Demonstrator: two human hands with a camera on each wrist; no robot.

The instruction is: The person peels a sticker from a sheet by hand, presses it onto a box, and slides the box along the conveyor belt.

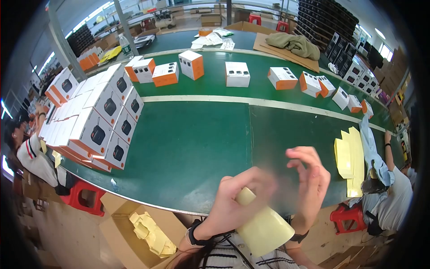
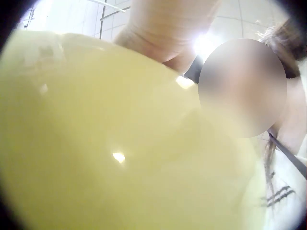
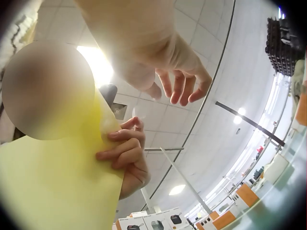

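Observation:
A pale yellow glossy sheet [image 1: 267, 231] hangs from my left hand [image 1: 230, 208], whose fingers grip its upper end close in front of my body. In the right wrist view the left fingers [image 3: 127, 148] curl over the edge of the sheet [image 3: 57, 187]. The same sheet [image 2: 120, 124] fills most of the left wrist view and hides the left fingers there. To the right of the sheet, my right hand [image 1: 313, 181] is raised with loosely bent fingers. Nothing shows between the fingers of that hand [image 3: 180, 81], which is apart from the sheet.
White and orange boxes [image 1: 109, 107] are stacked at the left of the green table [image 1: 192, 139]. More small boxes [image 1: 237, 74] stand along the strip beyond. Yellow sheets [image 1: 350, 161] lie at the right. A carton [image 1: 118, 222] with yellow scraps stands below the front edge. People sit on both sides.

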